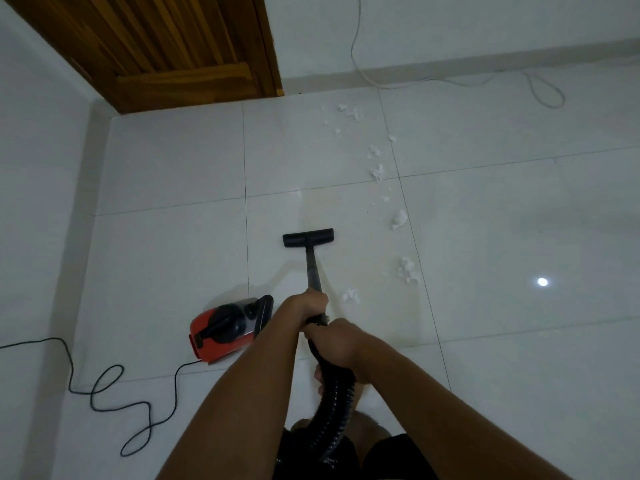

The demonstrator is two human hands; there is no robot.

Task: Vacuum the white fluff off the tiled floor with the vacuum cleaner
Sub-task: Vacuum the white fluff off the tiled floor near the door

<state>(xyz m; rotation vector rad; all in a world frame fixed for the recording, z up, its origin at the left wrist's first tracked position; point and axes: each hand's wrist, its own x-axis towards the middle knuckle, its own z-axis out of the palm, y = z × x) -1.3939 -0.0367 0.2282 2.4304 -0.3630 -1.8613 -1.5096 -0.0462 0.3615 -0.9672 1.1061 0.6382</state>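
From the head camera we look down on a white tiled floor point(166, 258). We take the black nozzle point(308, 238) as our landmark: it lies flat on the tiles near the middle of the view, with its black tube point(312, 271) running back from it toward us.

Behind the nozzle, the left hand point(313, 301) grips the tube, its fingers curled tight round it. Just behind that, the right hand point(334, 344) wraps its fingers round the end of the ribbed black hose point(337, 403), which drops away below the hands toward the bottom edge.

The white fluff point(399, 219) lies scattered to the right of the nozzle and apart from it. We see one clump just right of it and slightly beyond, two more right of the tube and nearer to us, and a trail of smaller bits running away from the nozzle toward the far wall.

The red and black vacuum cleaner point(225, 327) sits on the floor behind and left of the nozzle, beside the left forearm. Its black cord point(104, 386) loops further left. Far beyond the nozzle stands a wooden door point(173, 46), and far to its right, by the wall, lies a thin white cable point(543, 91). A bright light spot point(542, 282) glints on the tiles well to the nozzle's right.
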